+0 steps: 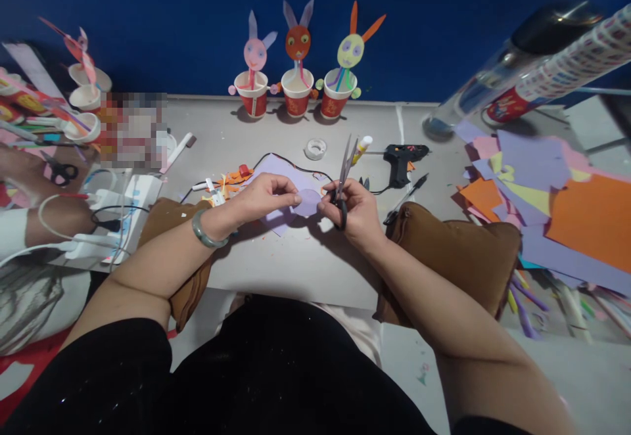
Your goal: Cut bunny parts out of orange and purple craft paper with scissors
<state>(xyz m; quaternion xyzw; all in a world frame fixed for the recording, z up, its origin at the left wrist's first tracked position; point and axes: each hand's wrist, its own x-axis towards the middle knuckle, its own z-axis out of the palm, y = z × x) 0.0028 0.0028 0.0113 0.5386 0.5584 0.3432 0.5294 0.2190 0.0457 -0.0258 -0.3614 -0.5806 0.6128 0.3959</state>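
Between my two hands is a small purple paper circle (307, 203). The thumb and fingers of my left hand (269, 197) pinch its left edge. My right hand (355, 210) is closed around black-handled scissors (345, 175), whose blades point up and away from me; its fingertips also come up to the circle's right edge. Beneath the hands lies a sheet of purple paper (276, 167) on the table. Orange paper scraps (234, 182) are heaped left of the sheet.
Three paper cups with bunny faces, one a red cup (296, 96), stand along the blue wall. A tape roll (315, 149), glue stick (363, 148) and black glue gun (401, 159) lie beyond my hands. Brown cushions (453, 257) flank me. Coloured paper (591, 218) is piled right; another person's arm (59, 231) rests left.
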